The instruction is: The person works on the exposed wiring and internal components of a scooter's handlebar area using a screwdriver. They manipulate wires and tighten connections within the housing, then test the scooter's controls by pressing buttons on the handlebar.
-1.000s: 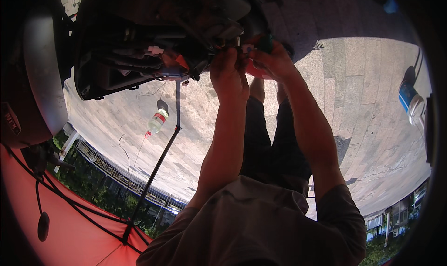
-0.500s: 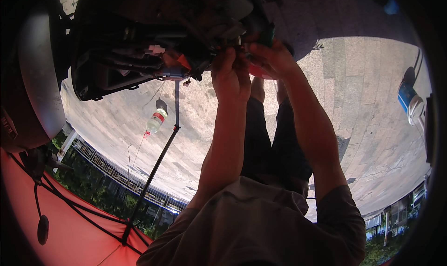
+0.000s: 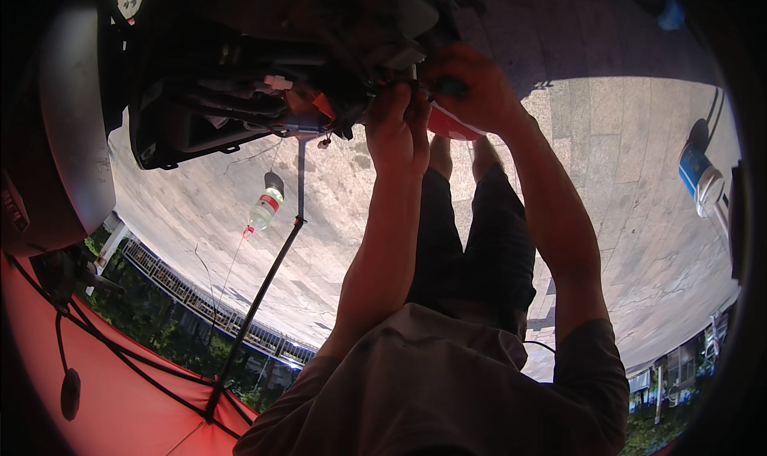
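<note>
The dark underside of a vehicle body (image 3: 264,65), by its shape a motor scooter's, fills the top of the view, with wires and a white connector (image 3: 278,82) showing. At its right end my left hand (image 3: 397,128) is closed, fingertips pinched on something small and dark that I cannot make out. Close beside it, my right hand (image 3: 479,89) wraps round a green-handled screwdriver (image 3: 450,87), the handle mostly inside the fingers. Its tip is lost in shadow near the left fingertips. An orange-red piece (image 3: 323,106) sits among the wires to the left.
Below the hands is a red, white-rimmed object (image 3: 454,124) near my legs. A bottle (image 3: 264,208) hangs by a string near a black pole (image 3: 272,272). Red canopy cloth (image 3: 120,360) spans the lower left. A blue and white bucket (image 3: 701,176) stands on the paving at right.
My right hand has turned over and its wrist has swung right; the green handle now lies lower, inside the fingers. My left hand stays nearly in place.
</note>
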`<state>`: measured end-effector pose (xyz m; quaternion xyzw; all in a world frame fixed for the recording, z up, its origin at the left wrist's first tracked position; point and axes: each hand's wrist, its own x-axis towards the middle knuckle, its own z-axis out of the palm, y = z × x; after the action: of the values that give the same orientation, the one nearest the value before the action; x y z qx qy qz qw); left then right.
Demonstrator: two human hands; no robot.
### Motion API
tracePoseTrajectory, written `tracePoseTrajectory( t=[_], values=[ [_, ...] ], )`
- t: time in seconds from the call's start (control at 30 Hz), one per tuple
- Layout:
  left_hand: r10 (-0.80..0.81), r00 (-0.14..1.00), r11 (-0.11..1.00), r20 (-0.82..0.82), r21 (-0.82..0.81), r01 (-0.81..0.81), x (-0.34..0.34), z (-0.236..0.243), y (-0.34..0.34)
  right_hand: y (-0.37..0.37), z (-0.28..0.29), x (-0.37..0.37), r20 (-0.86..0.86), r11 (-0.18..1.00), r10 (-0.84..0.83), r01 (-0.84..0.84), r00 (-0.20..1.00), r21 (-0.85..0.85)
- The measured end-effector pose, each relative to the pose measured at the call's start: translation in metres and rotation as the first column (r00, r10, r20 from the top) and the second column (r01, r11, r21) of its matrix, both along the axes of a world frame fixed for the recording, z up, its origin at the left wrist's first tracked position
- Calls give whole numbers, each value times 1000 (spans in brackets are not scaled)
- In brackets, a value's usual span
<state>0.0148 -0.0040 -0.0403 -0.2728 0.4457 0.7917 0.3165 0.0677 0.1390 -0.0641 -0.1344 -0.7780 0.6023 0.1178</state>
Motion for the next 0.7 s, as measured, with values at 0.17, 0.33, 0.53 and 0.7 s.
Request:
tracePoseTrajectory(
  t=[0.17, 0.33, 0.53, 0.7],
  values=[
    [-29, 999, 996, -13, -84, 28, 0, 1, -1, 5, 0, -6, 19, 993, 104, -105, 994, 59],
    [-3, 1000, 999, 17, -44, 4, 2, -3, -2, 9, -1, -8, 80, 989, 147, -148, 986, 8],
    [34, 999, 999, 17, -16, -34, 3, -2, 6, 5, 11, -8, 118, 997, 74, -75, 990, 6],
    [67, 997, 998, 29, -13, -66, 4, 2, 8, -6, 20, -9, 143, 999, -26, 29, 989, -18]
  ],
)
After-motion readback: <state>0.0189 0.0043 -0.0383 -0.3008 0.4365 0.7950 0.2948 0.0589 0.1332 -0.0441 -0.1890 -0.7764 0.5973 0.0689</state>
